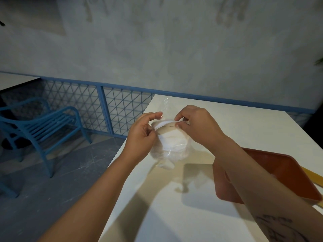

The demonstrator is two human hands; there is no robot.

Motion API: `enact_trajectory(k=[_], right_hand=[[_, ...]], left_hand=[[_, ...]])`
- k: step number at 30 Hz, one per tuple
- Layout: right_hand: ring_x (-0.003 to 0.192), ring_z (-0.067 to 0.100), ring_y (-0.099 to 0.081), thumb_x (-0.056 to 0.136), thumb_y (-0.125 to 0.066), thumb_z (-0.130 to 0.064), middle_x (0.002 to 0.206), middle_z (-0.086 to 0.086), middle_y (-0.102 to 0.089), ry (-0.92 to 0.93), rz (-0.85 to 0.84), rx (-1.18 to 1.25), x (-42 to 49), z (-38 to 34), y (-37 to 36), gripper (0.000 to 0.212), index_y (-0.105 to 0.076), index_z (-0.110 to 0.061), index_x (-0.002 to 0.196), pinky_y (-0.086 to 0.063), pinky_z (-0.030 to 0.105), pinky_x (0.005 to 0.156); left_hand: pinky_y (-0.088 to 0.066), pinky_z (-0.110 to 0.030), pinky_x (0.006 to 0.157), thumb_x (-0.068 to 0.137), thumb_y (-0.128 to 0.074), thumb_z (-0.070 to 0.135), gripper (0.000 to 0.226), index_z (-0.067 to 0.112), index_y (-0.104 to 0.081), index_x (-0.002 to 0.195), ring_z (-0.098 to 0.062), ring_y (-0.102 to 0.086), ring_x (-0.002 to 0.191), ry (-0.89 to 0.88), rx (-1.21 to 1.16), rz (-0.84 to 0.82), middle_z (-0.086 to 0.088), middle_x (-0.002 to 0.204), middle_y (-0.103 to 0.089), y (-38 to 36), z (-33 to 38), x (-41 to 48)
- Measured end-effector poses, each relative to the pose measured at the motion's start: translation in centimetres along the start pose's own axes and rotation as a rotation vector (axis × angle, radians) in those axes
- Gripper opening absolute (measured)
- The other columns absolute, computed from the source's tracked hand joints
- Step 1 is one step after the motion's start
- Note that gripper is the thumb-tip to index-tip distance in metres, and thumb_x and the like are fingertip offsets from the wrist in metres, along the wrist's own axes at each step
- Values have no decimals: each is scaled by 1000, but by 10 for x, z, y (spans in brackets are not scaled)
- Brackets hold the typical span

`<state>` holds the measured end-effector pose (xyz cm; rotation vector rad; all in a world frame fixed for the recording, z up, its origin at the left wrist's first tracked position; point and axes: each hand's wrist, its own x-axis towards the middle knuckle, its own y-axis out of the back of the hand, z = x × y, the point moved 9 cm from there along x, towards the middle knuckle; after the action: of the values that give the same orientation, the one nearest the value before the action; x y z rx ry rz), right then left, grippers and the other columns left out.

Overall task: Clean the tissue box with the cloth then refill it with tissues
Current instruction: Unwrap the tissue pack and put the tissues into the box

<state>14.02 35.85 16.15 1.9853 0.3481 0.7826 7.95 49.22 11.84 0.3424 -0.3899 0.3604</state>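
- A clear plastic bag (176, 155) of tissues is held up between both hands, above the far part of the white table (174, 215). Its film is thin, crinkled and glossy, and a twisted tail of it sticks up behind the fingers.
- The tissues (172, 142) inside are a soft, white, folded stack. They are bent into a rounded bundle, and the top sheet arches up at the bag's mouth.
- The left hand (141, 135) grips the bag's left side. Its fingers are curled and the thumb and forefinger pinch the film near the top.
- The right hand (197, 126) pinches the raised white edge at the mouth between thumb and forefinger. The other fingers are tucked in.
- The table is smooth and matte, with a straight edge. The shadows of the arms and the bag fall across it.
- A reddish-brown tray (288, 170) lies on the table at the right, partly under the right forearm. It is shallow, with rounded corners and a low rim.
- A flat yellow strip (312, 177) shows just beyond the tray.
- To the left, on a grey floor (52, 180), stands a blue slatted chair (43, 123) with curved arms.
- Behind it runs a blue railing (122, 110) filled with diamond mesh.
- A rough, mottled grey wall (157, 49) rises beyond.
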Motion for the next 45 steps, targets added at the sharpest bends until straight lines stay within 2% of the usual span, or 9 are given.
enact_trajectory(k=[10,17,22,25,29,33,38,40,45], right_hand=[[84,24,-59,93,-52,-19,109,4,-58,131,13,-210,-5,-11,-3,20,-65,-10,105,-45,29,70],[65,26,-64,63,-80,-8,97,11,-69,288,106,-402,-14,-21,-18,11,-74,-9,73,-45,24,42],[77,32,-65,65,-71,3,92,18,-67,386,226,-359,-22,-30,-25,8,-67,-1,68,-45,23,40],[75,29,-66,77,-53,-3,90,20,-66,451,257,-297,-29,-32,-34,15,-66,1,73,-44,22,42],[85,31,-68,89,-41,-10,99,24,-66,465,272,-237,-35,-34,-31,32,-65,1,72,-45,19,49],[99,31,-65,88,-45,-17,108,26,-64,492,337,-174,-44,-42,-20,30,-67,-1,75,-50,19,59],[98,30,-62,79,-53,-20,94,12,-69,485,427,-172,-51,-42,-11,26,-64,-5,97,-53,32,78],[90,26,-59,72,-63,-22,92,8,-67,434,390,-269,-46,-40,-18,36,-61,-8,104,-51,33,71],[63,25,-59,59,-77,-5,69,5,-63,382,382,-443,-34,-34,-29,21,-69,-11,77,-43,28,44]], left_hand=[[-42,-10,59,80,-45,-20,57,27,-56,111,9,-49,59,-26,3,6,18,101,-56,-1,5,-1],[-42,-5,65,78,-44,-22,59,25,-56,111,15,-53,72,-57,9,27,17,111,-56,-2,2,-4],[-38,-11,84,69,-73,-1,69,34,-48,124,3,-43,102,-130,232,2,31,119,-44,-11,-3,-8],[-23,-10,94,63,-84,23,78,26,-46,131,-2,-26,112,-187,452,47,26,127,-34,-12,-9,-11],[-22,-5,95,63,-84,21,75,16,-48,129,2,-22,112,-245,421,136,14,129,-36,-11,-12,-15],[-30,-23,95,67,-82,26,75,21,-45,133,-2,-25,111,-118,405,199,9,131,-42,-5,-22,-10],[-30,-18,92,65,-83,18,78,22,-45,132,-5,-29,112,-156,364,156,10,127,-41,-6,-17,-9],[-36,-26,94,65,-82,12,77,22,-45,132,-8,-33,115,-170,346,142,14,124,-37,-8,-16,-9],[-42,-35,99,70,-79,10,72,19,-45,134,-19,-39,121,-141,361,87,12,127,-40,-19,-14,-8]])
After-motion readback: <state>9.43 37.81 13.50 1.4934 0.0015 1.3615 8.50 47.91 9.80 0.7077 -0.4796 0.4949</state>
